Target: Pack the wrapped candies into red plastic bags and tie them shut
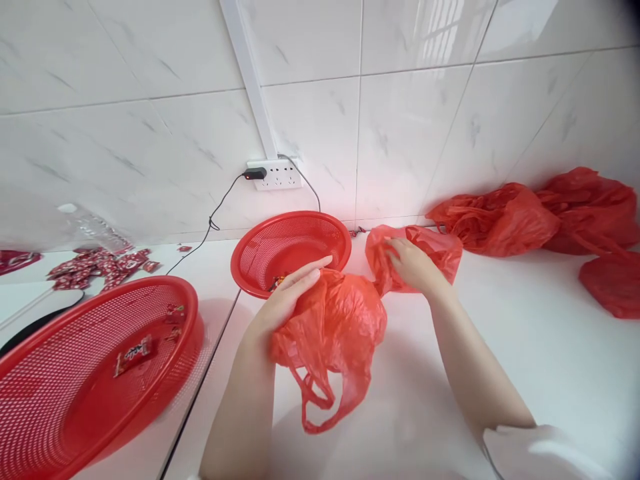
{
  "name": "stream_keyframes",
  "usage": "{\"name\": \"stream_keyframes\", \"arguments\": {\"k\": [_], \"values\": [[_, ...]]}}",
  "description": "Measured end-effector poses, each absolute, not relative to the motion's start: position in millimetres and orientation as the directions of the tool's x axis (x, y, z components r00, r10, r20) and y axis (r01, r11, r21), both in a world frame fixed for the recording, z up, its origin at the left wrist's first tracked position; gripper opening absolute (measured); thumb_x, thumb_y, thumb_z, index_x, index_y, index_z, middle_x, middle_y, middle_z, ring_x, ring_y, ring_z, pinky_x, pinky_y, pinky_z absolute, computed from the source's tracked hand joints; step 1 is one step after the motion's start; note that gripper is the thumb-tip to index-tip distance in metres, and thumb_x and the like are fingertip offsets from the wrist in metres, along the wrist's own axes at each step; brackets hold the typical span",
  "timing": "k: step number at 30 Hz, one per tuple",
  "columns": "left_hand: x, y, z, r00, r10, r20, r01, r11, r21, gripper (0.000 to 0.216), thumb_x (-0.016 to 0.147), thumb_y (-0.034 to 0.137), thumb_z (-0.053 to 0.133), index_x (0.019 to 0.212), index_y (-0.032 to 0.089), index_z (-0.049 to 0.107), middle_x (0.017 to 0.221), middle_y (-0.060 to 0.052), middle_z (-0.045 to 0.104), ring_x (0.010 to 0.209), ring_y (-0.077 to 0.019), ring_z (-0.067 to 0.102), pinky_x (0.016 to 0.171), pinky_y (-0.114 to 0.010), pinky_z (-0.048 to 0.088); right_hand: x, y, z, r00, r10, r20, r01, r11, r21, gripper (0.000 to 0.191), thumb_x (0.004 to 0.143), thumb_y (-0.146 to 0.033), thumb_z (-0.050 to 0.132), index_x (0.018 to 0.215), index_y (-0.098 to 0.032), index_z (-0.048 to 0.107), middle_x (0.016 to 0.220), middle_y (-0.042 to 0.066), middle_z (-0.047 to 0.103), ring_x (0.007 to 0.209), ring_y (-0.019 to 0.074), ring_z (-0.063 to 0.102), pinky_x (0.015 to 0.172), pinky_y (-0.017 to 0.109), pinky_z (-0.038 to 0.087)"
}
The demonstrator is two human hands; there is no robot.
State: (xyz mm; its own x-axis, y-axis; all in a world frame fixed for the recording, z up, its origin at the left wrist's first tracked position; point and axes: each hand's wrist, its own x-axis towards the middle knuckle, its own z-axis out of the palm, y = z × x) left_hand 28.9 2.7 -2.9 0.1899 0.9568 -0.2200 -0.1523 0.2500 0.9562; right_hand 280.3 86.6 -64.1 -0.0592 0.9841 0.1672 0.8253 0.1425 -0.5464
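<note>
A crumpled red plastic bag point(335, 327) lies on the white counter in front of me, its handles trailing toward me. My left hand point(285, 300) rests on its left side, thumb under the plastic and fingers stretched over it, gripping the bag. My right hand point(413, 267) is closed on the bag's upper right part point(430, 250), pinching the plastic. Just behind the left hand stands a small red mesh basket point(320, 230) with a few small wrapped items inside.
A large red mesh basket point(60, 400) with a few red sachets point(133, 353) sits at the near left. More sachets point(100, 265) lie scattered at far left. Several red bags point(530, 213) are piled at the right by the tiled wall. A wall socket point(275, 175) holds a black plug and cable.
</note>
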Motion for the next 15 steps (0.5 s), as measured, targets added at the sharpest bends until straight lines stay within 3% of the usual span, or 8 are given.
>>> {"name": "stream_keyframes", "arguments": {"k": [4, 6, 8, 10, 12, 15], "values": [[24.8, 7.1, -8.2, 0.288, 0.944, -0.161, -0.178, 0.218, 0.96, 0.047, 0.082, 0.034, 0.064, 0.129, 0.028, 0.058, 0.12, -0.006, 0.066, 0.106, -0.0273, 0.063, 0.09, -0.039, 0.049, 271.4, 55.8, -35.4, -0.185, 0.935, 0.303, 0.546, 0.354, -0.76, 0.037, 0.097, -0.046, 0.036, 0.104, -0.022, 0.063, 0.11, 0.007, 0.068, 0.1, 0.0224, 0.064, 0.087, 0.035, 0.048], [24.6, 11.4, -12.2, 0.314, 0.941, -0.123, -0.25, 0.207, 0.946, 0.049, 0.082, 0.031, 0.064, 0.13, 0.026, 0.056, 0.119, -0.008, 0.066, 0.104, -0.0275, 0.064, 0.088, -0.039, 0.05, 265.0, 39.7, -24.8, -0.256, 0.895, 0.365, 0.47, 0.445, -0.762, 0.036, 0.093, -0.049, 0.045, 0.115, -0.024, 0.059, 0.121, 0.007, 0.064, 0.107, 0.023, 0.061, 0.091, 0.036, 0.047], [26.3, 14.0, -14.3, 0.304, 0.947, -0.107, -0.295, 0.2, 0.934, 0.051, 0.081, 0.029, 0.064, 0.131, 0.024, 0.054, 0.119, -0.009, 0.066, 0.102, -0.0276, 0.064, 0.087, -0.04, 0.051, 258.1, 29.1, -20.2, -0.392, 0.836, 0.384, 0.43, 0.536, -0.727, 0.057, 0.083, -0.047, 0.062, 0.134, -0.028, 0.046, 0.138, 0.007, 0.052, 0.123, 0.0255, 0.051, 0.098, 0.038, 0.043], [27.9, 14.7, -14.3, 0.29, 0.95, -0.114, -0.285, 0.2, 0.937, 0.051, 0.081, 0.031, 0.063, 0.131, 0.024, 0.054, 0.119, -0.009, 0.065, 0.1, -0.0271, 0.065, 0.086, -0.039, 0.052, 252.4, 25.6, -20.5, -0.487, 0.804, 0.342, 0.409, 0.555, -0.724, 0.074, 0.078, -0.04, 0.068, 0.143, -0.03, 0.034, 0.14, 0.006, 0.049, 0.123, 0.025, 0.051, 0.098, 0.038, 0.044], [26.7, 14.8, -13.0, 0.279, 0.952, -0.126, -0.216, 0.19, 0.958, 0.05, 0.082, 0.035, 0.064, 0.129, 0.024, 0.055, 0.118, -0.009, 0.066, 0.097, -0.0259, 0.066, 0.084, -0.037, 0.052, 250.5, 27.9, -22.9, -0.468, 0.835, 0.29, 0.426, 0.5, -0.754, 0.058, 0.083, -0.033, 0.061, 0.138, -0.03, 0.042, 0.123, 0.004, 0.062, 0.103, 0.0212, 0.061, 0.086, 0.034, 0.049], [16.6, 15.3, -11.2, 0.253, 0.958, -0.132, -0.002, 0.137, 0.991, 0.047, 0.081, 0.039, 0.065, 0.125, 0.024, 0.058, 0.111, -0.008, 0.068, 0.091, -0.0228, 0.066, 0.076, -0.031, 0.053, 256.9, 36.2, -25.0, -0.336, 0.902, 0.271, 0.448, 0.406, -0.797, 0.023, 0.088, -0.033, 0.053, 0.106, -0.023, 0.064, 0.089, 0.001, 0.067, 0.074, 0.0155, 0.06, 0.067, 0.027, 0.047]]}}
